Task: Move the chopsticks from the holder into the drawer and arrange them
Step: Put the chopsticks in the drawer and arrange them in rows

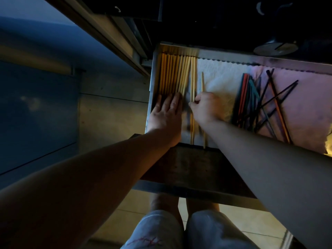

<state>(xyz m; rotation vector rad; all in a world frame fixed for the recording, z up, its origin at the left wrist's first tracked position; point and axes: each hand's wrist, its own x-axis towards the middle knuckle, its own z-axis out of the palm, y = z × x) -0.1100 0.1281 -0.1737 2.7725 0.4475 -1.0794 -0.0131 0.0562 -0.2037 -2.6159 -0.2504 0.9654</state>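
An open metal drawer [233, 57] holds a row of pale wooden chopsticks [172, 74] packed side by side against its left wall. My left hand [166, 114] lies flat on the near ends of that row, fingers spread. My right hand [206, 108] pinches a pair of wooden chopsticks [193, 76] just right of the row. One more wooden chopstick [203, 81] lies loose beside them. A heap of dark and coloured chopsticks [260, 103] lies crossed over each other on the right. No holder is in view.
A white cloth [221, 76] and a pink cloth [305, 97] line the drawer floor. The drawer's dark front panel [190, 169] sits under my forearms. A round metal object [275, 48] stands on the dark surface behind the drawer. My knees and the tiled floor show below.
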